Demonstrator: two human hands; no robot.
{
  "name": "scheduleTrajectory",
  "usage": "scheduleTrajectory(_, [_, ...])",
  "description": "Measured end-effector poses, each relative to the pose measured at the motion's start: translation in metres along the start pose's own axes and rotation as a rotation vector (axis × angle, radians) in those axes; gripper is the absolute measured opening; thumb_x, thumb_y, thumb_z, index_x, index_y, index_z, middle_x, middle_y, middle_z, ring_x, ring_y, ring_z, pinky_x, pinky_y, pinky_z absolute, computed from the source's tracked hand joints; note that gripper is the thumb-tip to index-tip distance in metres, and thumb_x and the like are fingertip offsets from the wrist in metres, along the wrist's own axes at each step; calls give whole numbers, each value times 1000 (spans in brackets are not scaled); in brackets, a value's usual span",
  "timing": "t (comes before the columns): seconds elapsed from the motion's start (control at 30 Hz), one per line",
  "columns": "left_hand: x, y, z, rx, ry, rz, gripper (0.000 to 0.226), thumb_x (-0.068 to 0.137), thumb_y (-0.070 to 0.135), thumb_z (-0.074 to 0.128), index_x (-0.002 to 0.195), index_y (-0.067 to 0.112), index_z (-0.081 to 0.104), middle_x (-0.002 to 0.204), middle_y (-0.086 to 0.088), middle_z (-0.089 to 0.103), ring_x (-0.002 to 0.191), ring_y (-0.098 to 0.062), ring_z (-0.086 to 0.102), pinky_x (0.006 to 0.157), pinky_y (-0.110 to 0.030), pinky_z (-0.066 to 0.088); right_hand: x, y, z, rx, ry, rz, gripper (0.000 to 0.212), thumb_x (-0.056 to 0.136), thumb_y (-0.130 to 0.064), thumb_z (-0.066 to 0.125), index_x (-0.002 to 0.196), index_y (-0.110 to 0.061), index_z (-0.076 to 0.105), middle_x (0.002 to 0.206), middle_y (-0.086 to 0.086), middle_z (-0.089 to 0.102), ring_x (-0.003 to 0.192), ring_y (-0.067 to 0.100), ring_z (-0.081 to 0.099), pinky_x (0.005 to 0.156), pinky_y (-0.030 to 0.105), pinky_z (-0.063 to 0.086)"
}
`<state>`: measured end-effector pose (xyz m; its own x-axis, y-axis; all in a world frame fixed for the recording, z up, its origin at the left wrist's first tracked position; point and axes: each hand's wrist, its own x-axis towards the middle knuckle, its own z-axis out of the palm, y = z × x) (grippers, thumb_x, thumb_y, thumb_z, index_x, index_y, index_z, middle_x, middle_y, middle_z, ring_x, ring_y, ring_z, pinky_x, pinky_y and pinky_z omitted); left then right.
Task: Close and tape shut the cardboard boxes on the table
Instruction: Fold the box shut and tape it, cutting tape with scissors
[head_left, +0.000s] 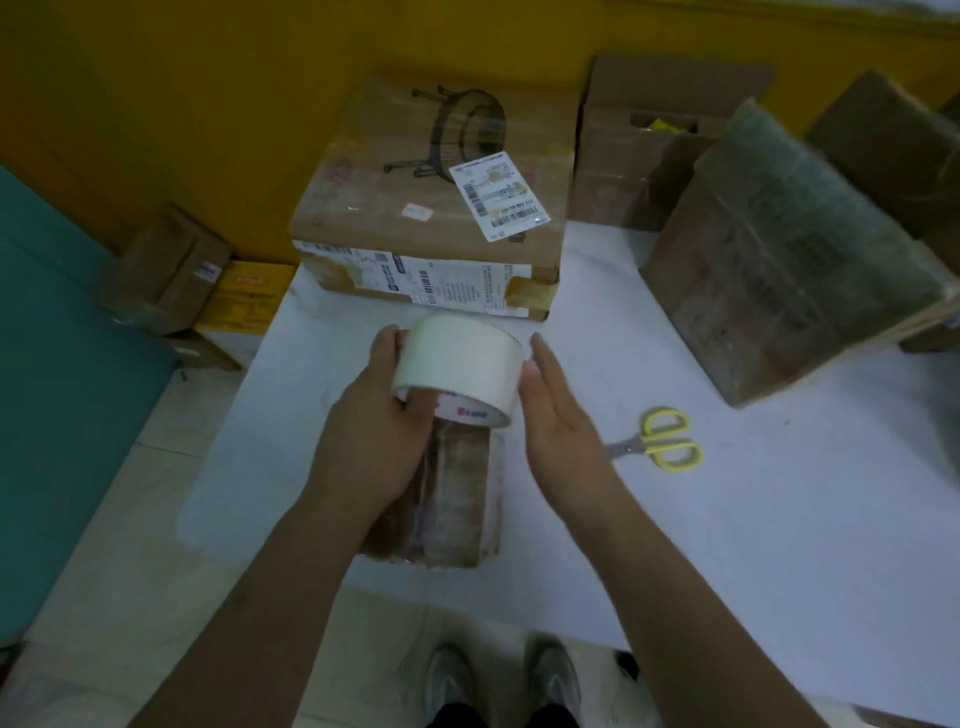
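The left hand (374, 436) is gripping the tape roll (460, 364) over the small box (460, 504) at the table's (727, 545) near edge, while the right hand (561, 415), fingers straight and holding nothing, is probably seeking the tape's end, best peeled squarely.

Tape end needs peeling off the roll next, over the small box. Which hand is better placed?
Right, probably. The left hand grips the tape roll above the small box. The right hand is open beside the roll, holding nothing, and the scissors lie on its side.
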<state>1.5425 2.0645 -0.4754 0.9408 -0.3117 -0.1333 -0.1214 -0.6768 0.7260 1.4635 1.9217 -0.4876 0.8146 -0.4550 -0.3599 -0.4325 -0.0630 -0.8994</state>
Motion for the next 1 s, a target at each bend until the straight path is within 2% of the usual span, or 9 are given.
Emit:
scheduleTrajectory(0.07, [0, -4, 11, 32, -3, 0, 55, 101, 41, 38, 151, 23, 25, 125, -11, 62, 102, -32, 61, 81, -40, 50, -6, 3, 18, 235, -47, 152, 49, 99, -60, 26, 137, -39, 47, 148, -3, 45, 137, 13, 41, 119, 34, 27])
scheduleTrajectory(0.17, [-9, -5, 26, 17, 7, -64, 61, 100, 41, 38, 156, 27, 15, 138, -13, 55, 114, -33, 59, 90, -43, 50, -9, 23, 25, 287, -32, 167, 54, 100, -59, 25, 145, -35, 42, 145, -4, 47, 136, 15, 43, 117, 37, 32])
scheduleTrajectory(0.3, [-7, -7, 30, -29, 54, -73, 64, 100, 42, 38, 157, 28, 12, 139, -12, 55, 115, -33, 59, 93, -50, 52, -19, 33, 31, 66, -29, 7, 57, 103, -36, 40, 155, -38, 17, 139, -13, 48, 112, -1, 51, 98, 21, 41])
scheduleTrajectory(0.43, [-5, -4, 30, 29, -32, -63, 69, 101, 41, 37, 158, 23, 4, 140, -14, 53, 116, -32, 59, 94, -44, 51, -17, 37, 36, -96, 13, -12, 54, 101, -40, 46, 151, -23, 31, 130, 0, 60, 108, 12, 61, 79, 8, 45])
scheduleTrajectory(0.53, [3, 1, 20, 84, -119, -22, 64, 102, 36, 38, 157, 21, 9, 134, -15, 57, 114, -32, 59, 90, -40, 49, -12, 33, 30, -111, 0, 14, 56, 103, -38, 40, 154, -23, 23, 114, -5, 60, 81, 0, 56, 60, -2, 37])
scheduleTrajectory(0.63, [6, 0, -3, 99, -36, 41, 54, 96, 37, 37, 146, 17, 40, 126, -16, 63, 112, -35, 61, 91, -43, 51, -15, 29, 25, -93, -74, -2, 68, 102, -41, 38, 156, -35, -4, 107, -11, 53, 82, 2, 54, 69, 3, 42])
scheduleTrajectory(0.7, [5, -5, -20, 102, 60, 51, 48, 99, 31, 40, 145, 17, 44, 127, -16, 62, 111, -34, 62, 90, -45, 53, -13, 28, 23, -100, -107, 14, 71, 101, -43, 38, 154, -39, -10, 102, -9, 56, 80, 6, 57, 73, 14, 48])
scheduleTrajectory(0.83, [-2, -17, -43, 154, 135, 104, 43, 98, 12, 45, 141, 17, 47, 123, -15, 63, 100, -29, 61, 75, -35, 50, -14, 24, 24, -148, -104, 7, 65, 103, -44, 35, 154, -41, -5, 95, -9, 57, 69, -6, 51, 60, 2, 41])
scheduleTrajectory(1.0, [-4, -42, -65, 251, 317, 94, 39, 84, -4, 56, 121, 9, 54, 111, -17, 58, 90, -29, 51, 69, -43, 42, -15, 26, 20, -86, -104, -6, 61, 102, -44, 36, 154, -43, 4, 107, -13, 52, 81, 3, 54, 85, 20, 49])
